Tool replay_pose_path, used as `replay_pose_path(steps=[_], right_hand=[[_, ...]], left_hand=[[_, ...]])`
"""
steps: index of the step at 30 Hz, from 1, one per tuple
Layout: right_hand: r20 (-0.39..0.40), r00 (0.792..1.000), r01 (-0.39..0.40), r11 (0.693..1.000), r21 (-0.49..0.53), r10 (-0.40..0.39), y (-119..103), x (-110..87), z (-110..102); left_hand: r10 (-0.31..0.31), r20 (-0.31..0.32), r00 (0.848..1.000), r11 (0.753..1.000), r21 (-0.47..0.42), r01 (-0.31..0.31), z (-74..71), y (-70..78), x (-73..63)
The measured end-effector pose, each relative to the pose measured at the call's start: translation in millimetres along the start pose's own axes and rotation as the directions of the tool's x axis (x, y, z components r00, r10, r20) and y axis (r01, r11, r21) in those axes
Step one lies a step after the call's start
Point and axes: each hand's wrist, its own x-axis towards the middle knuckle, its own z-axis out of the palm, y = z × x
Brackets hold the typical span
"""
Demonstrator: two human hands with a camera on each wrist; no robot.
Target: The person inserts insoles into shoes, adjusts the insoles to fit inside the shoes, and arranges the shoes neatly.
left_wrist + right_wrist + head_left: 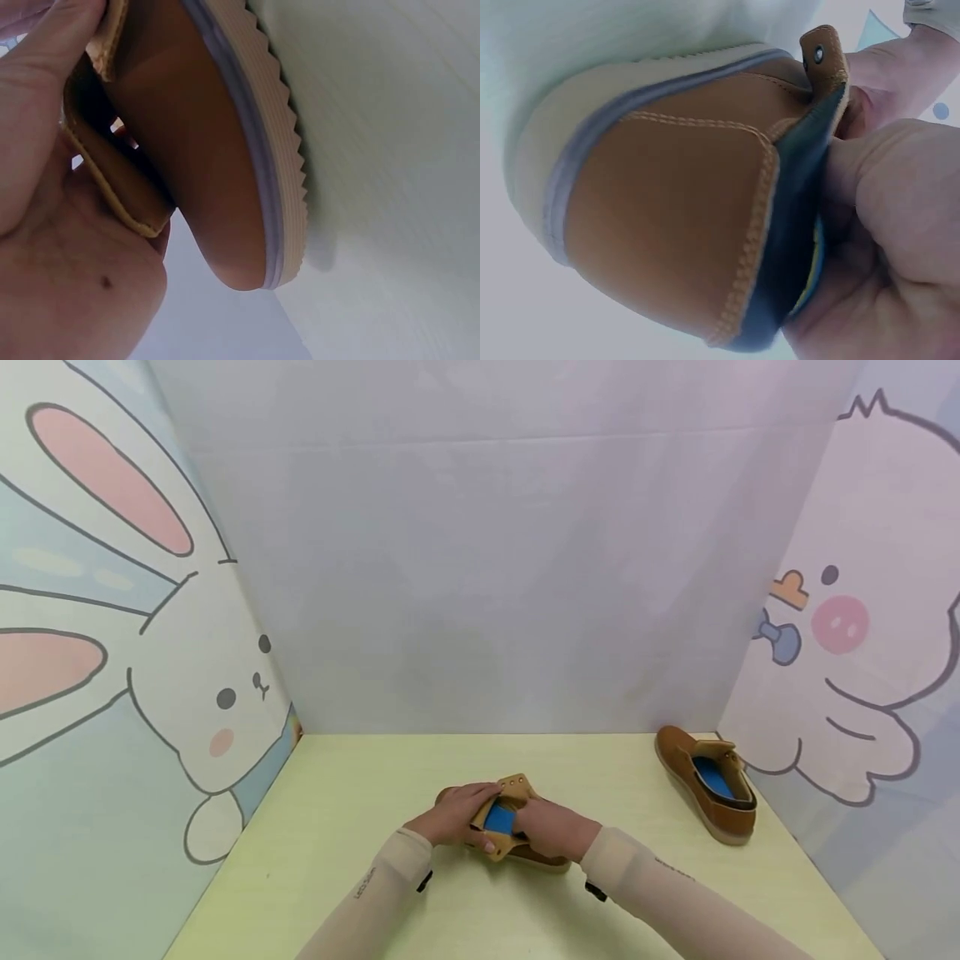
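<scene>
A brown leather shoe (542, 857) lies across the middle of the table, its toe to the left and its opening spread wide. Over its front part, my left hand (453, 814) holds the shoe, thumb against one eyelet flap (112, 37) and fingers on the far side. My right hand (555, 828) reaches into the opening at the heel end, fingers curled and partly hidden inside. A blue insole (498, 819) shows between the hands. In the right wrist view the insole's yellow-lined edge (814, 270) stands up beside the right hand, which grips it.
A second brown shoe (705, 785) stands at the back right of the pale yellow table (360, 768), with a blue insole inside and its tongue raised. A grey wall (480, 585) closes off the back, and cartoon-printed panels flank both sides.
</scene>
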Motion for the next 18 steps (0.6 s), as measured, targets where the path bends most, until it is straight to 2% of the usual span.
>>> replay_pose_path(steps=[5, 11, 18], right_hand=[[0.010, 1.000, -0.008, 1.000, 0.029, 0.008, 4.2, 1.3, 5.2], [0.064, 0.998, -0.036, 0.989, 0.141, 0.027, 6.6, 0.2, 1.6], [0.104, 0.992, -0.082, 0.989, 0.121, 0.069, 8.8, -6.8, -3.8]], left_hand=[[0.009, -0.009, 1.000, 0.999, -0.040, -0.009, -1.5, 0.1, -1.0], [-0.003, -0.004, 1.000, 0.999, -0.051, 0.003, -1.2, -0.8, -2.2], [0.018, -0.014, 1.000, 0.999, -0.037, -0.018, 0.3, -0.5, -0.6]])
